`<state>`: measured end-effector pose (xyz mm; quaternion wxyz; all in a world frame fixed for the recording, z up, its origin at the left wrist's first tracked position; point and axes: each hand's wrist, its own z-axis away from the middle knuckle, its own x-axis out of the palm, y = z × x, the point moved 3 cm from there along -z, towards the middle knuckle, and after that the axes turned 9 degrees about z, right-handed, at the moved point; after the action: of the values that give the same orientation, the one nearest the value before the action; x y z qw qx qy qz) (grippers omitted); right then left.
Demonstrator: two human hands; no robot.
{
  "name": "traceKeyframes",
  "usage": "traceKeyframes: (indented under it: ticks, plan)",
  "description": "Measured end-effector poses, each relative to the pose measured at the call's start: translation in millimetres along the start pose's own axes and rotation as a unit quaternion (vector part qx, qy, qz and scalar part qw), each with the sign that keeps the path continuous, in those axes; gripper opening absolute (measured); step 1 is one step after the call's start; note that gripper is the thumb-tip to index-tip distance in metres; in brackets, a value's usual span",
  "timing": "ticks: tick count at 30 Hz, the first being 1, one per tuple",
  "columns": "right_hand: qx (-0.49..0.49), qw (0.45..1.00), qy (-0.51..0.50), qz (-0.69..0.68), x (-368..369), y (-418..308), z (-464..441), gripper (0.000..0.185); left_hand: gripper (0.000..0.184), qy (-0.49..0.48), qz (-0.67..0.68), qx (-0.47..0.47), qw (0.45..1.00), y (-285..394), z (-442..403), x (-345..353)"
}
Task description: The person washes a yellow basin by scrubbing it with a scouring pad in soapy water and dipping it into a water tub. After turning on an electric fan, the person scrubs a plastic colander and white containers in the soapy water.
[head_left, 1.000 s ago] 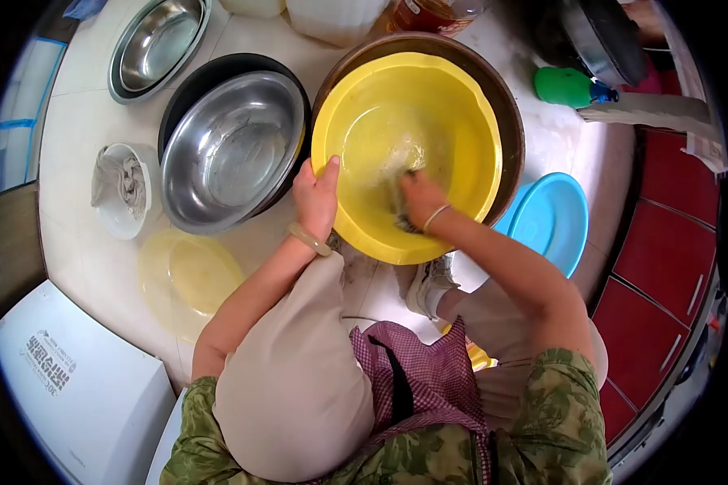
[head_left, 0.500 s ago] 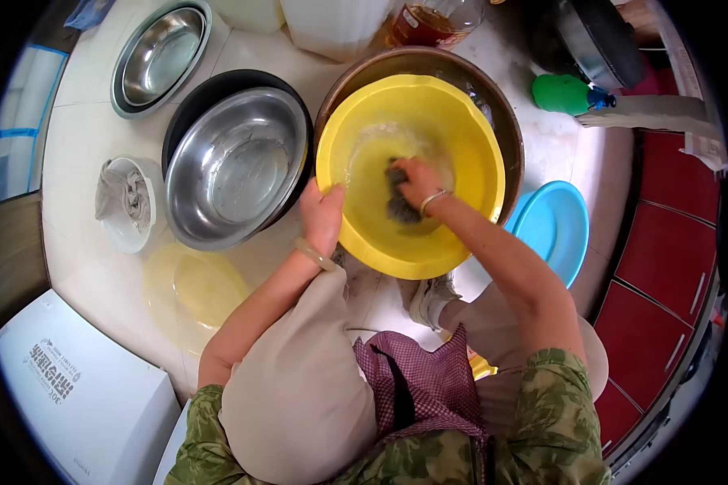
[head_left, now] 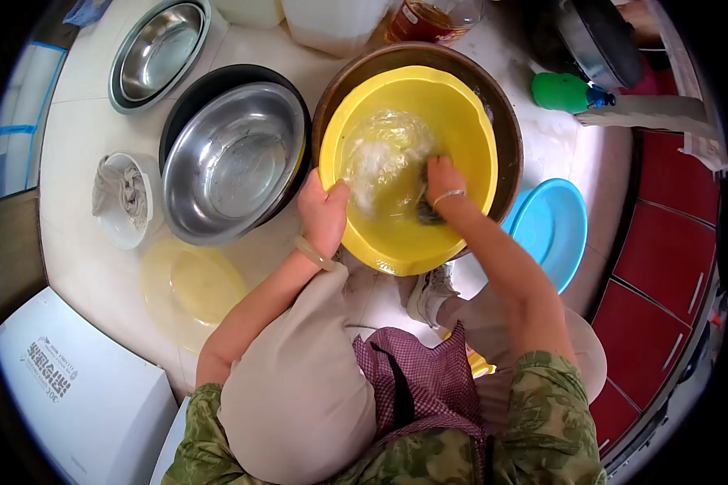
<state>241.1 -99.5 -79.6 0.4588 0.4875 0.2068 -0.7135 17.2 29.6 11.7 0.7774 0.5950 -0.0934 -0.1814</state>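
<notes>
Ylw basin (head_left: pixel 465 133) over brn tub (head_left: pixel 505 149), rippled water (head_left: pixel 388 153) in it | L hand (head_left: pixel 324 214) gripping rim (head_left: pixel 380 264) | R hand (head_left: pixel 445 184) clutching dk wad (head_left: pixel 427 213) | wht tub (head_left: pixel 123 233) w/ gry cloth (head_left: pixel 129 187) | tile flr (head_left: pixel 69 129), red cabs (head_left: pixel 663 238)

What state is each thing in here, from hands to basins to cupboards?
Yellow basin: water inside, over brown basin
Left hand: gripping yellow basin's rim
Right hand: inside yellow basin, holding dark scrubber, partly hidden
Large steel basin: on black basin
Grey cloth: crumpled, over white tub's rim
Red cabinet doors: shut
</notes>
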Motion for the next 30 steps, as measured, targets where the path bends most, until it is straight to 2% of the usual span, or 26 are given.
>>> traceKeyframes:
  ticks: [1, 3, 5, 7, 9, 10, 11, 12, 14, 16, 17, 18, 19, 22, 23, 24, 25, 28, 30]
  plan:
    - [0.002, 0.997, -0.046, -0.056, 7.4, -12.0, 10.6, 0.028, 0.018, 0.001, 0.003, 0.007, 1.0, 1.6, -2.1, 1.8]
    - [-0.075, 0.986, -0.061, -0.139, 21.4, -43.4, 19.2, 0.027, 0.018, 0.004, 0.008, 0.018, 1.0, 5.2, -2.3, 3.9]
    - [-0.224, 0.941, 0.009, -0.255, -3.0, -82.3, 30.0, 0.03, 0.018, -0.007, -0.014, 0.014, 1.0, -4.1, -2.8, 1.5]
    - [-0.272, 0.932, 0.066, -0.229, -37.4, -112.5, 15.3, 0.03, 0.018, -0.019, -0.044, 0.005, 0.999, -4.5, -5.2, 1.7]
    - [-0.258, 0.943, 0.18, -0.107, -65.7, -108.4, -33.5, 0.035, 0.019, -0.035, -0.09, -0.028, 0.995, 0.6, 2.5, -1.4]
    - [-0.225, 0.959, 0.166, -0.037, -102.1, -86.8, -44.3, 0.039, 0.019, -0.025, -0.099, 0.036, 0.994, 8.9, 5.0, -2.2]
    - [-0.191, 0.954, 0.23, -0.002, -116.5, -57.6, -46.9, 0.032, 0.019, -0.009, -0.075, 0.053, 0.996, 9.0, 3.8, -5.6]
    - [-0.126, 0.968, 0.212, 0.048, -116.0, -32.1, -54.7, 0.031, 0.019, 0.005, -0.048, 0.069, 0.996, 9.2, 0.8, -7.9]
    - [-0.126, 0.982, 0.08, 0.112, -98.0, 6.3, -41.6, 0.026, 0.018, 0.026, 0.001, 0.085, 0.996, -0.2, -8.5, -10.1]
    - [-0.11, 0.99, 0.002, 0.09, -47.2, 7.7, -12.3, 0.035, 0.017, 0.018, 0.043, 0.056, 0.997, -3.6, -12.9, -5.1]
    - [-0.151, 0.98, -0.131, -0.006, -21.9, 1.0, -9.3, 0.039, 0.017, 0.015, 0.063, 0.04, 0.997, -5.5, -12.6, -2.5]
    - [-0.146, 0.967, -0.184, -0.103, -1.4, -9.6, 0.9, 0.042, 0.017, 0.029, 0.063, 0.033, 0.997, -9.8, -12.0, -1.1]
    - [-0.15, 0.936, -0.201, -0.247, -11.4, -24.7, 13.7, 0.048, 0.017, 0.042, 0.062, 0.03, 0.997, -14.5, -12.6, 0.0]
    - [-0.129, 0.759, -0.257, -0.584, -82.4, -73.0, 47.0, 0.06, 0.017, 0.089, 0.059, 0.046, 0.993, -17.2, -12.5, 5.4]
    - [-0.232, 0.794, -0.155, -0.54, -109.5, -92.1, 51.6, 0.06, 0.018, 0.104, 0.059, 0.058, 0.991, -14.5, -10.8, 6.4]
    - [-0.269, 0.822, -0.051, -0.499, -105.8, -92.2, 57.7, 0.06, 0.019, 0.092, 0.049, 0.056, 0.993, -14.9, -14.3, 5.4]
    - [-0.302, 0.838, 0.054, -0.45, -108.8, -92.8, 64.8, 0.06, 0.019, 0.094, 0.112, 0.026, 0.989, -23.2, -16.4, 8.7]
    - [-0.374, 0.879, -0.035, -0.293, -115.3, -51.6, 71.5, 0.062, 0.021, 0.089, 0.257, -0.064, 0.96, -27.4, -17.8, 22.4]
    - [-0.344, 0.895, -0.056, -0.278, -110.3, -15.2, 69.6, 0.062, 0.023, 0.07, 0.295, -0.12, 0.945, -14.1, -16.3, 33.0]
